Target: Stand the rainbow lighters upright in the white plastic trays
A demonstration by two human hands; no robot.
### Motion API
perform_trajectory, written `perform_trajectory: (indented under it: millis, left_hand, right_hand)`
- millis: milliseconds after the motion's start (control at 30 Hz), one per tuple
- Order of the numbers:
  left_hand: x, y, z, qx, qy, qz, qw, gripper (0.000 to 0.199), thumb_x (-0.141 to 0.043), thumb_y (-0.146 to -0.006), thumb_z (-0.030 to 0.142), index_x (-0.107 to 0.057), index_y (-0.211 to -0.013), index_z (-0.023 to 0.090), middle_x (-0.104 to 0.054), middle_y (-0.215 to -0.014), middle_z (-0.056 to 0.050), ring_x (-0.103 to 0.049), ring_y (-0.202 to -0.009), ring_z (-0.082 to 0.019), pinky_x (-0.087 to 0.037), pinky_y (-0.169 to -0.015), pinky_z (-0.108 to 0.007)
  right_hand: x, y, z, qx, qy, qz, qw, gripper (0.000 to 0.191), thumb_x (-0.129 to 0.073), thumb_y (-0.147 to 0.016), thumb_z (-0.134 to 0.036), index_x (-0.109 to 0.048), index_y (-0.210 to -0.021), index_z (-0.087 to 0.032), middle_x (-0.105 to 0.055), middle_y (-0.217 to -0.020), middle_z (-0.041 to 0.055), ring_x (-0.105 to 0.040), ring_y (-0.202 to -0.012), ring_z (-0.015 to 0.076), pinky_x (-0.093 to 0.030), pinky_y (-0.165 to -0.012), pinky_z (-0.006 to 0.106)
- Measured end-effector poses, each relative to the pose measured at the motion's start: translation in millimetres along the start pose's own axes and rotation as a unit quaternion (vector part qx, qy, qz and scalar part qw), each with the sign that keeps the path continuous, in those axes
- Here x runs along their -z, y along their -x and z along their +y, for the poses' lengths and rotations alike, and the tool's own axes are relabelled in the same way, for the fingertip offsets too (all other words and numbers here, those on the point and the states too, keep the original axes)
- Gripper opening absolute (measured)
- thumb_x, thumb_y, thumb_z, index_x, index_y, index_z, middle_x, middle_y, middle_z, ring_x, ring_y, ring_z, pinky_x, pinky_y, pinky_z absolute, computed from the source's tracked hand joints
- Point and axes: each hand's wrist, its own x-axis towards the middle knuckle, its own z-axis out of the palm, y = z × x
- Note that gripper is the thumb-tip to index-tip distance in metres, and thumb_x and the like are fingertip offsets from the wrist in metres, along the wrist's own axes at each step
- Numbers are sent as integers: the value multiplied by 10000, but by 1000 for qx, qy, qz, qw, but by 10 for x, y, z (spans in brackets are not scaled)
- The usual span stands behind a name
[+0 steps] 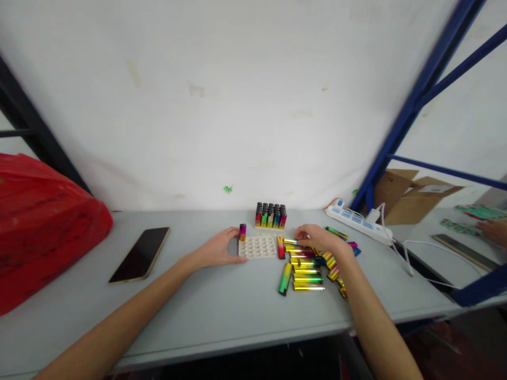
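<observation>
My left hand point(223, 248) holds the left side of a white tray point(257, 253) with rows of round holes, thumb at the near corner and fingers at the far one. One purple and yellow lighter point(242, 233) stands upright in the tray's far left corner, beside my fingertips. My right hand point(315, 236) is closed over the far end of a pile of shiny lighters point(307, 270), its fingertips at a gold lighter point(291, 241). A red lighter point(281, 247) lies just right of the tray, and a green one point(284, 279) lies nearer.
Behind the tray stands a block of upright lighters point(270, 216). A black phone point(140, 254) and a red bag point(47, 227) are at left. At right are a power strip point(358, 224) with cables, a blue frame point(407, 113), a cardboard box point(415, 198) and another person's hand point(493, 231).
</observation>
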Motion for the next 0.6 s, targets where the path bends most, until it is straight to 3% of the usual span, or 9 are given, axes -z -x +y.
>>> perform_trajectory:
  millis: [200, 300, 400, 500, 600]
  left_hand:
    - [-26, -13, 8, -1, -1, 5, 1000, 746, -888, -763, 650, -700, -1321, 191, -720, -1438, -169, -680, -1358, -409, -517, -1223, -503]
    - [-57, -8, 32, 2, -11, 17, 1000, 749, -886, -761, 661, -709, -1312, 186, -704, -1477, -176, -658, -1393, -413, -494, -1250, -507]
    - [-105, -4, 82, -2, -21, 25, 999, 734, -878, -770, 678, -718, -1307, 203, -700, -1491, -157, -646, -1413, -400, -485, -1262, -486]
    - [-147, 0, 123, -4, -29, 25, 999, 753, -859, -788, 710, -708, -1329, 210, -705, -1473, -153, -643, -1414, -386, -488, -1256, -471]
    - [-163, 5, 134, -3, -28, 27, 999, 775, -852, -786, 731, -705, -1330, 199, -703, -1468, -165, -649, -1402, -388, -492, -1245, -476]
  right_hand:
    - [-92, -27, -79, 26, 45, 41, 998, 208, -742, -949, -244, -807, -1129, -164, -807, -1162, 134, -743, -1012, 253, -541, -891, 301]
    - [-119, -42, -65, 49, 40, 63, 996, 160, -697, -951, -203, -745, -1098, -166, -795, -1099, 119, -711, -952, 236, -530, -864, 316]
    - [-133, -85, -56, 80, 1, 146, 986, 130, -609, -1003, -239, -665, -1104, -179, -782, -1048, 105, -684, -904, 223, -518, -843, 331]
    - [-117, -115, -86, 96, -77, 209, 970, 222, -536, -1063, -348, -608, -1210, -199, -759, -879, 33, -644, -741, 197, -491, -754, 315]
    - [-85, -128, -177, 107, -132, 285, 943, 352, -592, -1043, -529, -656, -1181, -212, -674, -724, -20, -560, -636, 175, -437, -672, 293]
